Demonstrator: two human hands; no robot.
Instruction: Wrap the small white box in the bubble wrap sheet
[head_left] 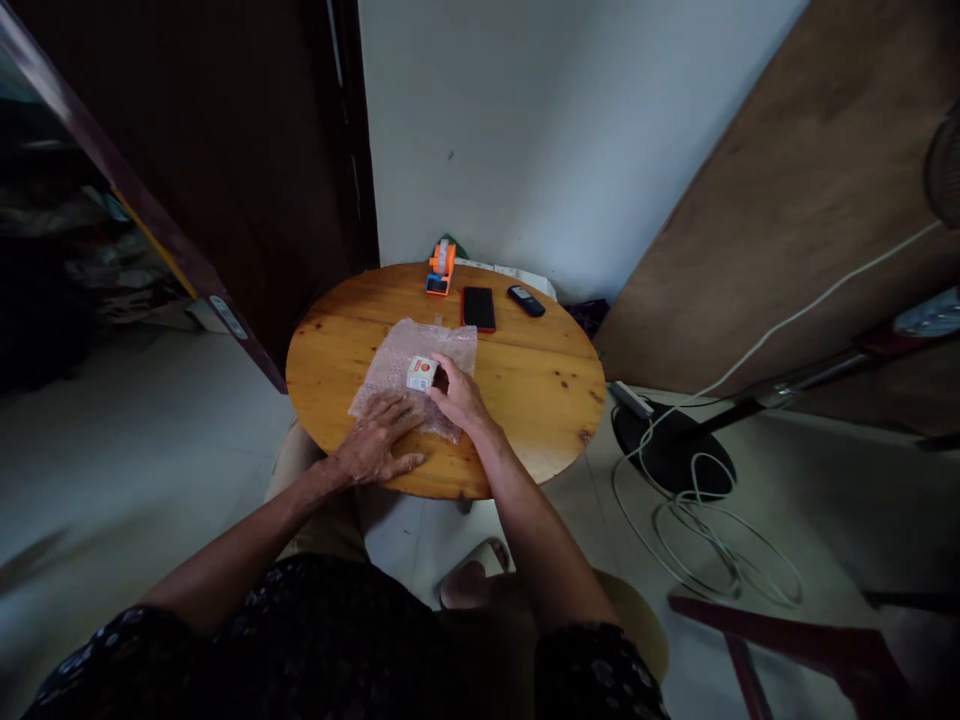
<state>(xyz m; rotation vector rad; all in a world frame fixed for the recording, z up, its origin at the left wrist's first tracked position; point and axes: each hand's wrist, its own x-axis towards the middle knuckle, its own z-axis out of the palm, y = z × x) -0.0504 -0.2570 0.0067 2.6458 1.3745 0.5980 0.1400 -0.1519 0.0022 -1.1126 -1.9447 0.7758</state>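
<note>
A sheet of pinkish bubble wrap lies spread on the round wooden table. On it sits a small white box with red and green print. The fingers and thumb of my right hand close round the box's right side. My left hand rests flat with fingers stretched out, its fingertips on the near edge of the bubble wrap and its thumb on the bare wood.
Toward the back of the table stand an orange tape dispenser, a dark phone with a red edge and a small black handset. A fan base and a coiled pale cable are on the floor at right.
</note>
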